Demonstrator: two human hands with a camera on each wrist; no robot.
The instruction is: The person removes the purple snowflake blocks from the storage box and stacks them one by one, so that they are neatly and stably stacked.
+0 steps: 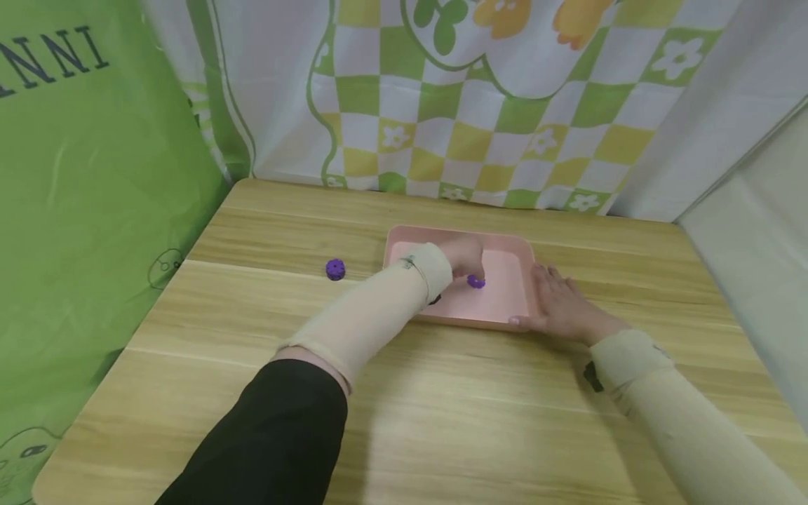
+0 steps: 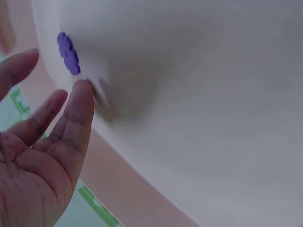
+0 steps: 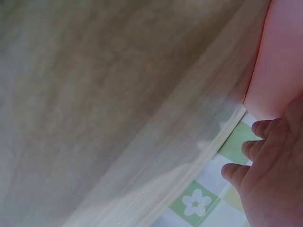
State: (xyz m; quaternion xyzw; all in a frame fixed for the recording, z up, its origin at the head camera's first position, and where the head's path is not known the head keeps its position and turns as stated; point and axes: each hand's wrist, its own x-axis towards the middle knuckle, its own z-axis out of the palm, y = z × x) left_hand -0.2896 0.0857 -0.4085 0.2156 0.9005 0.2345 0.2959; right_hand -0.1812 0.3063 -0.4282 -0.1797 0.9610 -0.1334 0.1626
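A shallow pink tray (image 1: 505, 298) sits on the wooden table. Inside it is a purple notched disc (image 1: 476, 282), right by the fingertips of my left hand (image 1: 463, 257), which reaches over the tray from the left. In the left wrist view the disc (image 2: 69, 53) appears edge-on, just past my spread fingers, with nothing between them. My right hand (image 1: 564, 307) rests against the tray's right end, thumb at the near right corner. The right wrist view shows its fingers (image 3: 236, 174) extended beside the pink wall (image 3: 279, 61).
Left of the tray, a small stack of purple notched discs (image 1: 335, 269) lies on the table (image 1: 265, 393). A checkered curtain (image 1: 454, 119) hangs behind the far edge. Green fabric (image 1: 95, 210) borders the left side.
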